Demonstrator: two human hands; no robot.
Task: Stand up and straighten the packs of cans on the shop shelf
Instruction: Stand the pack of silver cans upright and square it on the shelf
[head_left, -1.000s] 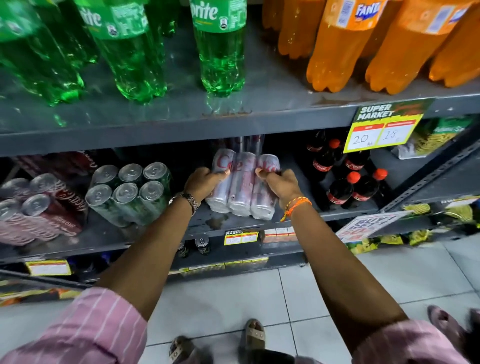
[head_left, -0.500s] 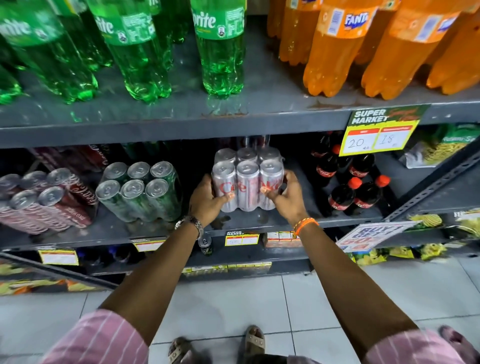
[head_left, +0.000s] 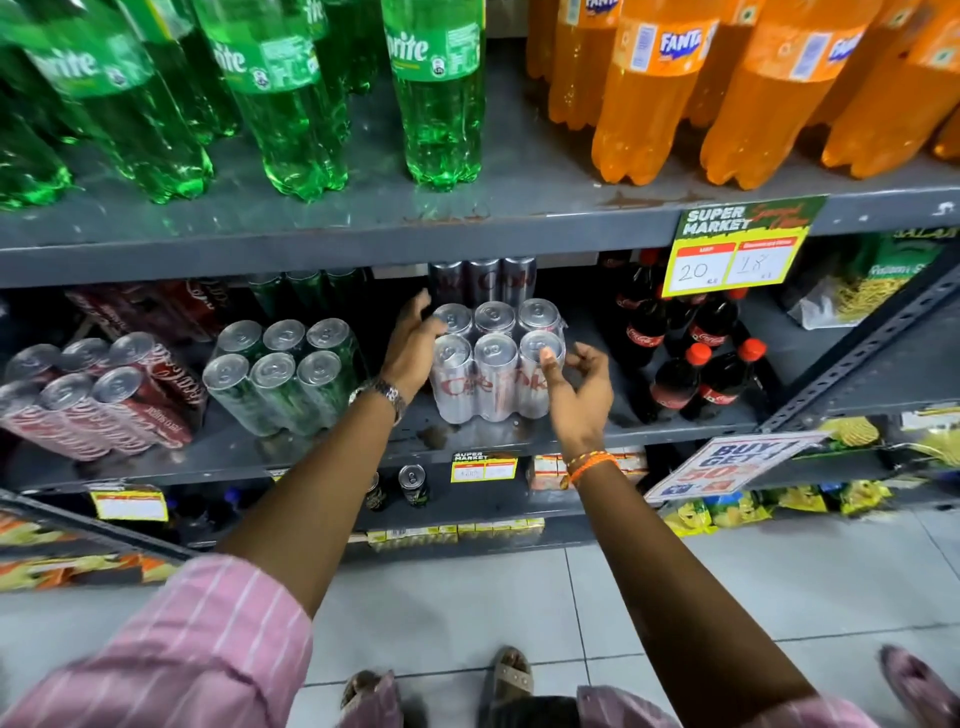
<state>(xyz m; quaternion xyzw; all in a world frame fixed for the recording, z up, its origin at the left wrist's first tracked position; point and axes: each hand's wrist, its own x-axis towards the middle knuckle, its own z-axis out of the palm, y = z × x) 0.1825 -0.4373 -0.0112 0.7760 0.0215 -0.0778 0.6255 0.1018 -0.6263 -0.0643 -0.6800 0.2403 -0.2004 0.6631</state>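
A silver shrink-wrapped pack of cans (head_left: 493, 369) stands upright on the middle shelf (head_left: 311, 457), tops facing up. My left hand (head_left: 415, 343) lies against its left side with fingers spread, not gripping. My right hand (head_left: 576, 384) hovers at the pack's front right corner, fingers loosely apart, thumb at the nearest can's rim. A second silver pack (head_left: 483, 280) stands behind it in shadow. To the left, a green pack of cans (head_left: 280, 374) leans tilted, and a red pack of cans (head_left: 98, 400) lies slanted further left.
Small cola bottles (head_left: 691, 364) crowd the shelf right of the silver pack. Green Sprite bottles (head_left: 436, 93) and orange Fanta bottles (head_left: 654, 88) fill the upper shelf. A yellow price sign (head_left: 737, 249) hangs from its edge. Loose cans (head_left: 413, 483) sit on the lower shelf.
The silver pack went from tipped in both hands to standing upright on the shelf. Both hands have loosened their grip, and the right hand has drawn back from the pack's side.
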